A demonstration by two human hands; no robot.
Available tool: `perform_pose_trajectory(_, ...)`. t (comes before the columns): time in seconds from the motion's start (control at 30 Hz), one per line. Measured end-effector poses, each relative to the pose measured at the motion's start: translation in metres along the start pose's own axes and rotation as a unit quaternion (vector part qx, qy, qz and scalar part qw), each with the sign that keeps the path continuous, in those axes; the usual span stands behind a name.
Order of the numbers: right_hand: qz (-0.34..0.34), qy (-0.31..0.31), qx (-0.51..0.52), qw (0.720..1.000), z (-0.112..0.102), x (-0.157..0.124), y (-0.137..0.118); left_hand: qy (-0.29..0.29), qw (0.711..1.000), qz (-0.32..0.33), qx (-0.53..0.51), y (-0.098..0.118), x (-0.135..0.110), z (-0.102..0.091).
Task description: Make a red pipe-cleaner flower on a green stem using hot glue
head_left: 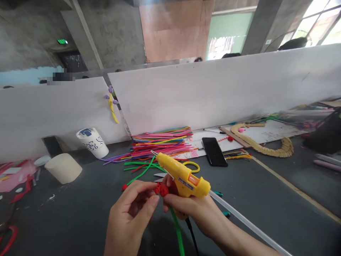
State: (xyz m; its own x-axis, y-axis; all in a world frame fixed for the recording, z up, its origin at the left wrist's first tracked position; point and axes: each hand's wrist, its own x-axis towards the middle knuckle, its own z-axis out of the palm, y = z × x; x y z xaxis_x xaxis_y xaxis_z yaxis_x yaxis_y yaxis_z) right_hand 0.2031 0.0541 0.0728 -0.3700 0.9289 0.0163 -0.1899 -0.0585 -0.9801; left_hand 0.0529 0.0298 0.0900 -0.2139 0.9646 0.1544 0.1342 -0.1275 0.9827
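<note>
Both hands meet at a small red pompom (161,189) on a green stem (177,231). I see my left hand (130,217) pinching it between thumb and fingertips, while my right hand (191,209) is wrapped around the yellow glue gun (183,177), nozzle pointing away beyond the fingers.

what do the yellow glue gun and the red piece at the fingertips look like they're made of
Glue gun: likely hard moulded plastic, smooth with a slight sheen, and a metal-looking nozzle tip. Red piece: looks soft and fuzzy, maybe pipe-cleaner chenille, on a green stem; too small to be sure.
</note>
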Motion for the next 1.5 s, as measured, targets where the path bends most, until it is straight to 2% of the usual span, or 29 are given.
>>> perform_pose_trajectory(0.13,-0.003,0.005,-0.007,1.0,0.003,0.002,-0.005,0.025,0.997,0.073,-0.024,-0.001,0.001,-0.004)
perform_pose_trajectory(0.17,-0.001,0.004,0.0,1.0,0.003,0.002,-0.005,0.033,0.996,0.074,-0.048,0.001,0.001,-0.005)
perform_pose_trajectory(0.2,0.002,0.002,0.004,1.0,0.003,0.002,-0.005,0.029,0.995,0.052,-0.08,0.004,0.001,-0.007)
perform_pose_trajectory(0.3,0.002,-0.003,0.008,1.0,0.004,0.002,-0.004,-0.034,0.978,-0.085,-0.188,0.014,0.001,-0.013)
perform_pose_trajectory(0.37,0.014,-0.007,0.03,0.999,0.005,0.001,-0.005,-0.06,0.972,-0.122,-0.194,0.017,0.005,-0.018)
perform_pose_trajectory(0.43,0.033,-0.007,0.059,0.998,0.007,0.002,-0.008,-0.038,0.995,-0.066,-0.069,0.012,0.014,-0.025)
perform_pose_trajectory(0.47,0.042,-0.005,0.068,0.997,0.007,0.002,-0.01,-0.023,0.999,-0.015,0.047,0.006,0.02,-0.029)
perform_pose_trajectory(0.5,0.048,-0.002,0.075,0.996,0.008,0.002,-0.012,-0.013,0.984,0.031,0.173,-0.001,0.027,-0.033)
perform_pose_trajectory(0.53,0.05,0.001,0.076,0.996,0.007,0.003,-0.014,-0.042,0.958,0.045,0.281,-0.01,0.034,-0.038)
perform_pose_trajectory(0.57,0.047,0.006,0.073,0.996,0.006,0.003,-0.015,-0.097,0.926,0.026,0.365,-0.018,0.04,-0.042)
perform_pose_trajectory(0.6,0.04,0.012,0.069,0.997,0.005,0.002,-0.015,-0.129,0.913,0.006,0.386,-0.025,0.046,-0.045)
perform_pose_trajectory(0.67,0.025,0.026,0.05,0.998,0.001,0.001,-0.013,-0.155,0.907,-0.001,0.392,-0.032,0.052,-0.047)
perform_pose_trajectory(0.7,0.016,0.033,0.034,0.999,-0.001,0.001,-0.011,-0.168,0.906,0.013,0.387,-0.032,0.052,-0.046)
perform_pose_trajectory(0.73,0.005,0.04,0.018,0.999,-0.002,0.0,-0.009,-0.185,0.919,0.028,0.348,-0.029,0.05,-0.043)
perform_pose_trajectory(0.77,-0.005,0.048,0.004,0.999,-0.003,0.0,-0.007,-0.212,0.936,0.014,0.28,-0.025,0.047,-0.038)
perform_pose_trajectory(0.83,-0.023,0.069,-0.005,0.997,-0.002,0.0,-0.004,-0.229,0.952,-0.013,0.201,-0.015,0.037,-0.026)
perform_pose_trajectory(0.87,-0.027,0.079,0.0,0.997,0.0,0.0,-0.003,-0.232,0.968,-0.061,0.076,-0.011,0.032,-0.02)
perform_pose_trajectory(0.9,-0.031,0.09,0.004,0.995,0.002,0.001,-0.002,-0.238,0.963,-0.12,-0.039,-0.008,0.027,-0.014)
perform_pose_trajectory(0.97,-0.044,0.106,-0.003,0.993,0.007,0.002,-0.003,-0.242,0.922,-0.233,-0.191,-0.007,0.019,-0.004)
perform_pose_trajectory(1.0,-0.05,0.11,-0.016,0.993,0.008,0.002,-0.005,-0.242,0.899,-0.275,-0.242,-0.008,0.017,-0.001)
perform_pose_trajectory(1.07,-0.053,0.103,-0.036,0.993,0.01,0.002,-0.008,-0.229,0.867,-0.317,-0.309,-0.01,0.015,0.003)
perform_pose_trajectory(1.13,-0.037,0.08,-0.022,0.996,0.008,0.002,-0.012,-0.206,0.861,-0.323,-0.335,-0.011,0.013,0.003)
perform_pose_trajectory(1.23,-0.018,0.084,0.015,0.996,0.004,0.001,-0.017,-0.189,0.885,-0.307,-0.293,-0.009,0.011,0.002)
perform_pose_trajectory(1.33,-0.013,0.084,-0.012,0.996,0.0,0.001,-0.02,-0.217,0.908,-0.285,-0.216,-0.009,0.008,0.002)
perform_pose_trajectory(1.43,-0.005,0.035,-0.029,0.999,-0.001,0.001,-0.018,-0.251,0.912,-0.285,-0.154,-0.012,0.006,0.003)
perform_pose_trajectory(1.5,0.017,0.01,-0.003,1.0,-0.002,0.002,-0.014,-0.253,0.915,-0.285,-0.134,-0.013,0.006,0.003)
